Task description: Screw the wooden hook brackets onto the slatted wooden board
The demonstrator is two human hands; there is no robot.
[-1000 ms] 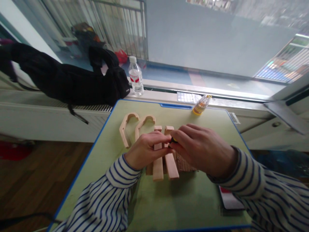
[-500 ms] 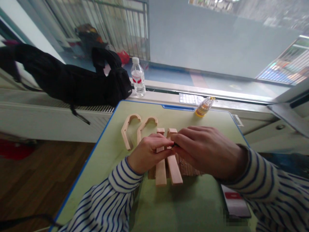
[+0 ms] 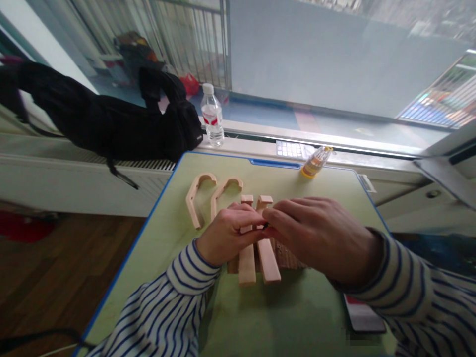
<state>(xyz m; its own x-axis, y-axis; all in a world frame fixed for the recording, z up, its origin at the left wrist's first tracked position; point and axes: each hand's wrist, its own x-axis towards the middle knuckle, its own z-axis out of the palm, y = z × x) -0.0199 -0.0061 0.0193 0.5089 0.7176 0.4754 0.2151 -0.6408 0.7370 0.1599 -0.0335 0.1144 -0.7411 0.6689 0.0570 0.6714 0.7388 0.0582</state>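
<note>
My left hand (image 3: 232,233) and my right hand (image 3: 316,233) meet fingertip to fingertip above two pale wooden pieces. Both are closed in a pinch around a small dark item (image 3: 265,225), too small to name and mostly covered by the fingers. Below them, the left wooden piece (image 3: 247,270) and the right wooden piece (image 3: 270,265) lie side by side across a brown wooden block (image 3: 292,255). Their far ends bend into hooks. Two more curved wooden hooks, one (image 3: 194,201) farther left and one (image 3: 220,193) nearer, rest on the table left of my hands.
The light green table (image 3: 163,258) has a blue edge. Near its far edge stands a small bottle of yellow liquid (image 3: 315,163). A water bottle (image 3: 212,119) and a black bag (image 3: 122,124) are on the sill. A red-and-white flat item (image 3: 364,315) lies under my right forearm.
My hands keep almost the same pinch, with the right fingertips shifted slightly. The whole view has moved a little; the wooden pieces stay in place.
</note>
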